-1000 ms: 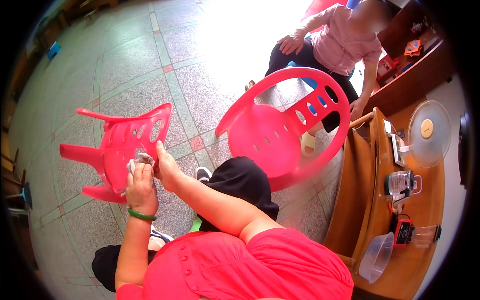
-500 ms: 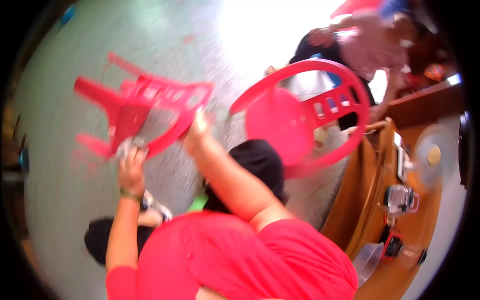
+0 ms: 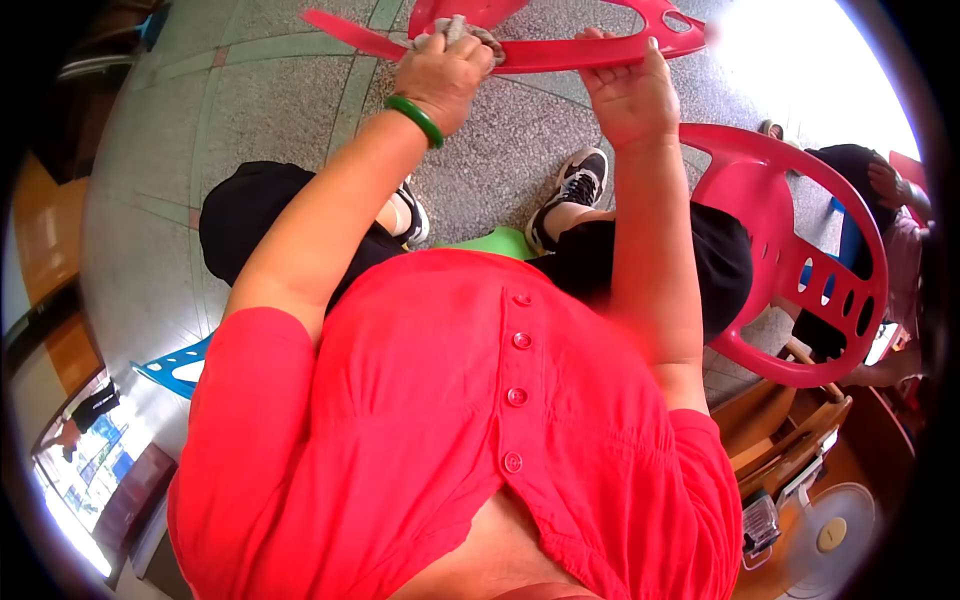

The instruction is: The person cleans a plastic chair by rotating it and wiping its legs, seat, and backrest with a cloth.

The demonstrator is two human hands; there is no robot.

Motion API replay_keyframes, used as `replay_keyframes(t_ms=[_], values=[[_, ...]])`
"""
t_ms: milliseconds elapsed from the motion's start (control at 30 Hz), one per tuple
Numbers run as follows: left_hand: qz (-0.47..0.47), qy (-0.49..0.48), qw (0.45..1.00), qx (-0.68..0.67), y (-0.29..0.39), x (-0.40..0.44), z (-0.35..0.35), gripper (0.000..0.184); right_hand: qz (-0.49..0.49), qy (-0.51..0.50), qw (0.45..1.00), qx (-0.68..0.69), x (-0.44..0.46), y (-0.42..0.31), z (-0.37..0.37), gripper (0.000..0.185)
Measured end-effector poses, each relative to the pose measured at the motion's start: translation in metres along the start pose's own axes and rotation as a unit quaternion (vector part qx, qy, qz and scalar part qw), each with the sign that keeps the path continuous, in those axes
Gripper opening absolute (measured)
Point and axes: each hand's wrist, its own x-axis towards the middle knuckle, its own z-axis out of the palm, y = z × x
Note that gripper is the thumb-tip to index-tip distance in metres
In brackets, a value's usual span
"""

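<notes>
A small red plastic chair (image 3: 570,56) is held out in front of me at the top of the view, partly cut off by the frame edge. My left hand (image 3: 442,82), below a green bangle (image 3: 414,120), is closed around a greyish cloth (image 3: 488,40) that presses against the chair's frame. At the other end of that frame, my right hand (image 3: 635,98) grips the rim, palm up, with the thumb over the edge and the fingers beneath.
Another red chair (image 3: 765,190) stands by my right knee. Beyond it is a person (image 3: 885,185). A wooden cabinet (image 3: 765,425) and a fan (image 3: 830,535) are at lower right. Part of a blue chair (image 3: 175,368) shows on my left, and something green (image 3: 495,243) lies under me.
My view has turned and tipped down toward my body. The held chair and both hands now appear farther up and to the right. Both hands keep their hold.
</notes>
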Motion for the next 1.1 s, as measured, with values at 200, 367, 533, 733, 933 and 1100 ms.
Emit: replay_keyframes(t_ms=[200,367,533,733,933,1100], values=[[0.020,0.001,1.000,-0.021,0.062,0.020,-0.043,0.017,-0.100,0.014,0.995,-0.004,0.003,0.001,-0.015,0.042],[0.074,-0.025,0.993,-0.084,0.096,0.029,-0.055,0.034,-0.082,0.153,0.975,0.139,0.010,-0.014,-0.040,0.037],[0.112,-0.229,0.928,-0.272,0.078,0.036,-0.051,0.051,-0.053,0.098,0.988,0.111,0.004,-0.016,-0.052,0.036],[0.080,-0.276,0.931,-0.227,0.016,-0.010,-0.034,0.058,-0.061,0.128,0.986,0.086,0.003,-0.021,-0.044,0.037],[0.098,-0.317,0.943,-0.009,-0.067,-0.040,-0.021,0.040,-0.065,0.146,0.983,0.092,0.008,-0.021,-0.039,0.035],[-0.080,-0.336,0.926,-0.153,-0.109,-0.024,-0.053,0.033,-0.075,0.053,0.994,0.052,-0.001,-0.022,-0.013,0.025]])
